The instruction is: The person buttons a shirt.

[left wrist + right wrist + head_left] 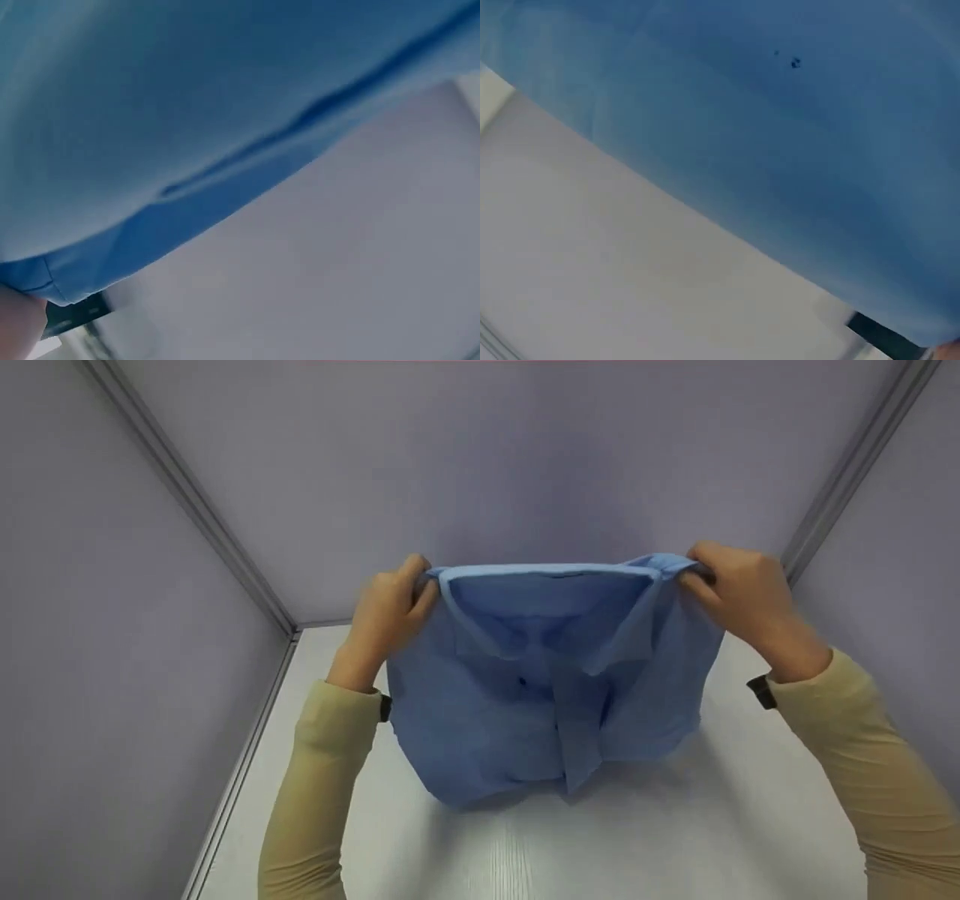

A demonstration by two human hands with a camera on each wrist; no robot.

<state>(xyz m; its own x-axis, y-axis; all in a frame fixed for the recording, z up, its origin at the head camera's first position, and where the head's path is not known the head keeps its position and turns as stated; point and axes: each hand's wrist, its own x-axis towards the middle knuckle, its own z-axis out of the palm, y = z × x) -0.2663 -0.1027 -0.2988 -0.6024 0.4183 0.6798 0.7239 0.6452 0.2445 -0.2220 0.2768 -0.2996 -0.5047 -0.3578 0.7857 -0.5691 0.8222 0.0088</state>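
Note:
A blue collared shirt [480, 720] hangs between the two hands in the head view, its collar open at the top and a button near the middle. My left hand [390, 607] pinches its upper left corner; my right hand [739, 589] grips the upper right corner, where the fabric is bunched. Blue cloth [150, 112] fills the upper part of the left wrist view, with a bit of the hand [19, 322] at the lower left. In the right wrist view the cloth [742, 150] spans the top and right, a sliver of hand [949, 351] at the corner.
Under the shirt lies a white table [510, 855] with a faint grain. Grey panels [480, 457] stand behind it and at both sides, joined by metal corner strips [195, 510]. Dark bands show at both wrists, below beige sleeves [315, 795].

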